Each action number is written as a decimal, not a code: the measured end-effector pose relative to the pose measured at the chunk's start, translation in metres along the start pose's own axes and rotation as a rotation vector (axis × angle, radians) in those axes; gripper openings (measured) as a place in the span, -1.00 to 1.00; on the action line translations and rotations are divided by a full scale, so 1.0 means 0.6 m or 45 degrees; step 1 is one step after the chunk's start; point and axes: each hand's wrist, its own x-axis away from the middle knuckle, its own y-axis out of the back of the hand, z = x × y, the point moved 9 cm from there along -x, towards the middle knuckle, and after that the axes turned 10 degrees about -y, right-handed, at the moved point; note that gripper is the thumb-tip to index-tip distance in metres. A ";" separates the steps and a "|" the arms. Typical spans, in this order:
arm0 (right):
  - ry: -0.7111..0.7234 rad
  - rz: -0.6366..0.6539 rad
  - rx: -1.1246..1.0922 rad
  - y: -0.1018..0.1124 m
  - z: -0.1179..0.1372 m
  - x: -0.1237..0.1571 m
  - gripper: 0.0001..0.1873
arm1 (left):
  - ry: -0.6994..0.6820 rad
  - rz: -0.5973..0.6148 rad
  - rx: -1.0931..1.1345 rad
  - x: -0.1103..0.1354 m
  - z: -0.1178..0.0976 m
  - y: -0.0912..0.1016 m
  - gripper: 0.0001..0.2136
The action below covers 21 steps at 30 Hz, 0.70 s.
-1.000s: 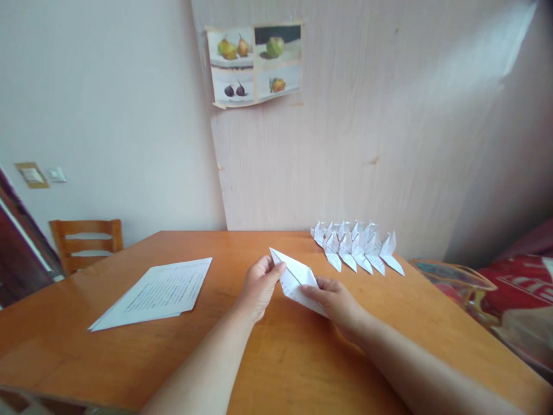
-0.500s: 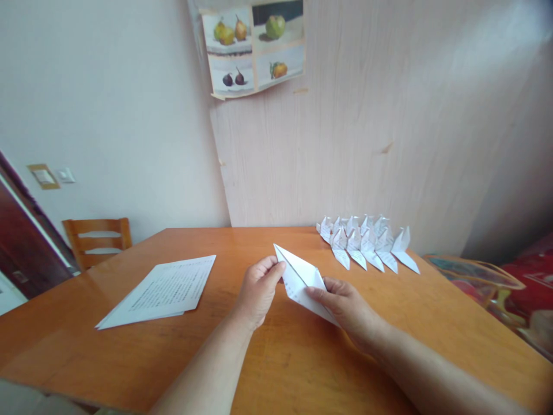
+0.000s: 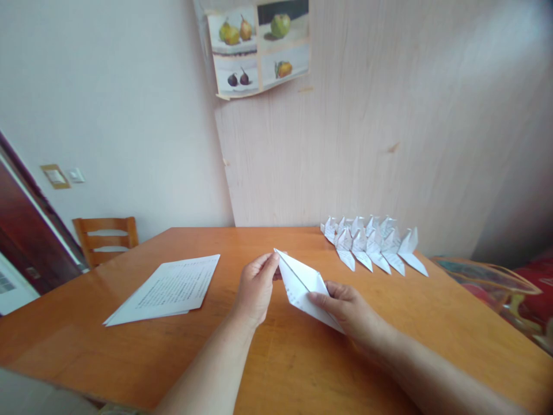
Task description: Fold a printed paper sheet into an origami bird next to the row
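Note:
A sheet of white printed paper [image 3: 300, 276], folded into a long diamond with a crease down its middle, is held above the table between both hands. My left hand [image 3: 256, 285] pinches its pointed far-left tip between thumb and fingers. On the near-right side, my right hand [image 3: 348, 308] grips the paper, thumb on top and fingers beneath it. The fingers under the paper are mostly hidden. Beyond my right hand, several folded paper cranes [image 3: 374, 248] stand in two rows at the back right of the table.
A stack of printed sheets [image 3: 173, 285] lies on the left of the wooden table [image 3: 276, 369]. Behind the table's left side is a wooden chair [image 3: 106, 239]. Fruit pictures [image 3: 259, 49] hang on the wall. Red and clear items crowd the right edge.
My left thumb and fingers have shifted up to the paper's very tip. The right hand keeps its grip. The whole view has turned slightly left.

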 end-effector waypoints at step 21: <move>-0.052 0.002 0.033 -0.005 -0.006 0.002 -0.56 | 0.080 -0.155 0.216 -0.003 -0.002 0.016 -0.80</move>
